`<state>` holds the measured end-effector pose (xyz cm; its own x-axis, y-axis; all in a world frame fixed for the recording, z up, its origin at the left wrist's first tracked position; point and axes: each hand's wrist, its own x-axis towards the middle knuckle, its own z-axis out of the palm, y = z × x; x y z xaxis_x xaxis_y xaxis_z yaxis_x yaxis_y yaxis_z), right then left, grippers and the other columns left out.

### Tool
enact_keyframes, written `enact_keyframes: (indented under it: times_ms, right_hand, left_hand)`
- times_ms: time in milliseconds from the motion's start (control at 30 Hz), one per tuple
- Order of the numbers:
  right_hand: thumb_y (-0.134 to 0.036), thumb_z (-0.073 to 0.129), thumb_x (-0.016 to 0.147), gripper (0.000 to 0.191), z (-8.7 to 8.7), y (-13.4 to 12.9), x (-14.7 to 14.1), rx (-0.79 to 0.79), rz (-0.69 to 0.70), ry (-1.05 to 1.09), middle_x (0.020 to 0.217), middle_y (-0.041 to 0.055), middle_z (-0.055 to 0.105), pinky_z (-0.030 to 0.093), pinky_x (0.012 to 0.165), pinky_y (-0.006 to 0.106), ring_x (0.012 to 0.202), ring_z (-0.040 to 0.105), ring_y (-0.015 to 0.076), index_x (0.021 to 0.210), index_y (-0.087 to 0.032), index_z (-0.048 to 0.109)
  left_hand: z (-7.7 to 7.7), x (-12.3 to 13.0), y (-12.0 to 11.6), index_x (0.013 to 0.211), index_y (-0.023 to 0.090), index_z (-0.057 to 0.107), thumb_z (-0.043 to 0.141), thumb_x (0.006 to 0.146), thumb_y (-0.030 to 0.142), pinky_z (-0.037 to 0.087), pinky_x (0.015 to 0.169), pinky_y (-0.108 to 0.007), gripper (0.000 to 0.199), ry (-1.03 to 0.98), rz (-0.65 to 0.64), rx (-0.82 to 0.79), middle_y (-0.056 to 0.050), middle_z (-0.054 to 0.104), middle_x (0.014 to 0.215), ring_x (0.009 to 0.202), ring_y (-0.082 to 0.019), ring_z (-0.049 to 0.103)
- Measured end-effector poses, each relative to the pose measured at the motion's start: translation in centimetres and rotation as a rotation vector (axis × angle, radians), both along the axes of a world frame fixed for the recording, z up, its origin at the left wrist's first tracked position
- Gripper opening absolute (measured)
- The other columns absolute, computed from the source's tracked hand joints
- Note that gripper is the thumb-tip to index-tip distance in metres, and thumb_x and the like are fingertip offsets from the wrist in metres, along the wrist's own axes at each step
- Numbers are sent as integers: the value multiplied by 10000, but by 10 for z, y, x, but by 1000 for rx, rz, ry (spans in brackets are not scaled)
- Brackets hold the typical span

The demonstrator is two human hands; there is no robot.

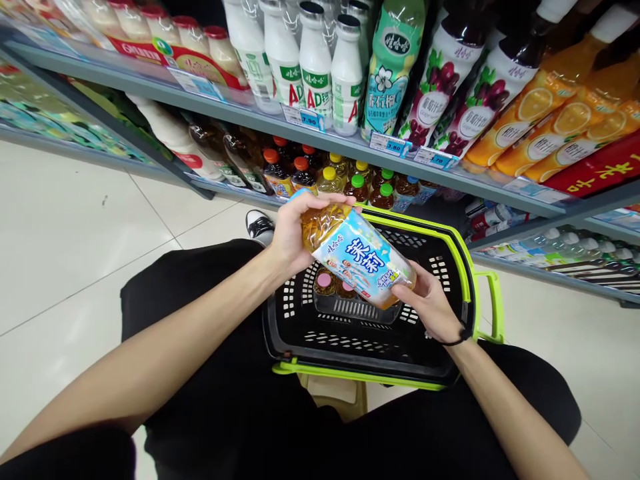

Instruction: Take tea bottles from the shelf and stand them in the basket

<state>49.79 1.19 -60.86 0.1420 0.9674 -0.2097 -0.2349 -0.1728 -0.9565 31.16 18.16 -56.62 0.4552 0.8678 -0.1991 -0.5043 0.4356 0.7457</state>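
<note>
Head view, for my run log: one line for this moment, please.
left hand: grips tea bottle top | right hand: supports its base | bottle: tilted above shopping basket | basket: bottles inside

An amber drink bottle [357,257] with a light-blue label lies tilted, cap end upper left.

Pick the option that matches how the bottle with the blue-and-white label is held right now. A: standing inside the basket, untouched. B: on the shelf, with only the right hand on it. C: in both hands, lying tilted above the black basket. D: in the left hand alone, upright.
C: the left hand grips the upper end of the bottle and the right hand supports its lower end, above the black basket.
</note>
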Motion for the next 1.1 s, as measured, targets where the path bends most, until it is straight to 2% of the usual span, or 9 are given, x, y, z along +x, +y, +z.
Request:
enact_keyframes:
  times_ms: [133, 233, 333, 467, 600, 800, 1100]
  right_hand:
    - [-343, 933, 728, 599, -5, -8, -5, 76, -101, -138, 1289, 63, 710, 564, 1048, 355, 1184, 683, 233, 1255, -223, 675]
    - [-332, 950, 703, 650, -7, -14, -4, 154, -153, -331, 1255, 74, 716, 562, 1050, 381, 1142, 694, 237, 1273, -215, 660]
    - [-336, 989, 637, 783, -8, -18, 1, 243, -196, -526, 1281, 94, 688, 551, 1067, 428, 1157, 678, 261, 1318, -210, 624]
    - [-337, 974, 674, 836, -9, -19, 7, 378, -213, -794, 1316, 121, 648, 536, 1071, 483, 1197, 648, 284, 1393, -213, 566]
    - [-301, 976, 678, 858, -5, -15, 8, 600, -174, -1013, 1274, 156, 639, 551, 1017, 511, 1190, 634, 306, 1402, -190, 529]
    - [-336, 971, 694, 848, 1, -13, 7, 712, -162, -1136, 1216, 173, 634, 574, 944, 530, 1146, 639, 324, 1389, -158, 518]
    - [-394, 959, 693, 799, -1, -16, 6, 587, -180, -1066, 1221, 149, 650, 564, 963, 539, 1121, 646, 330, 1349, -213, 542]
  left_hand:
    - [2, -1, 1, 776, 152, 752, 625, 687, 263, 491, 1113, -506, 191, 15, -44, -4, -89, 787, 968, 1141, -336, 706]
    - [3, -2, 1, 820, 144, 766, 623, 727, 308, 483, 1127, -480, 236, 7, -66, -5, -109, 791, 1021, 1184, -331, 693]
    - [2, -3, 2, 935, 140, 778, 617, 784, 386, 473, 1141, -479, 331, -1, -108, -25, -124, 785, 1092, 1253, -336, 658]
    - [-1, -5, 2, 1105, 139, 758, 601, 822, 547, 464, 1149, -498, 520, -27, -166, -81, -136, 766, 1170, 1320, -361, 608]
    - [-3, -4, 1, 1205, 127, 727, 575, 826, 626, 446, 1169, -490, 645, -40, -148, -93, -149, 758, 1185, 1349, -366, 584]
    - [-5, -4, 1, 1176, 107, 728, 588, 808, 622, 415, 1197, -483, 648, -83, -171, -101, -167, 745, 1230, 1369, -362, 570]
    - [-8, -6, 2, 957, 171, 770, 635, 769, 607, 527, 1081, -497, 494, -65, -194, -92, -148, 782, 1111, 1275, -367, 645]
